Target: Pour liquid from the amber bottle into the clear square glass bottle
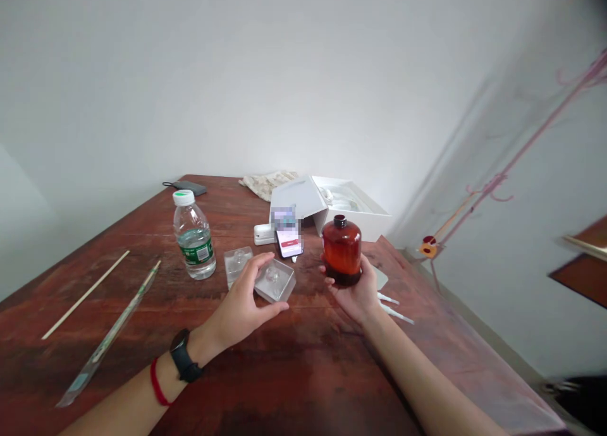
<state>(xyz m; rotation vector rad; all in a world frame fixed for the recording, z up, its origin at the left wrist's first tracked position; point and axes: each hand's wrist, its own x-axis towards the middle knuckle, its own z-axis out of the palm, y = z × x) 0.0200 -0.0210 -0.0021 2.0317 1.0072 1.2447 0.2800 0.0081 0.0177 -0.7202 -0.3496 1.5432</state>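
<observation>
In my right hand [356, 297] is a brown glass bottle [341, 251], upright and without a cap, its base resting in the fingers above the table. My left hand [249, 294] is open, thumb and fingers apart, beside a clear square plastic box [275, 280]. Whether the fingertips touch that box I cannot tell. A second clear plastic box [234, 263] lies just left of it, partly behind my left hand. Behind my right hand and wrist, thin white-tipped pieces [396, 313] lie on the table, partly hidden.
A water bottle [194, 243] stands at left, near a bare wooden stick [85, 295] and a wrapped one [114, 338]. Behind the boxes a phone [289, 241] leans on a white box [303, 196], beside a white power bank [264, 234]. A cloth [265, 184] lies at the back.
</observation>
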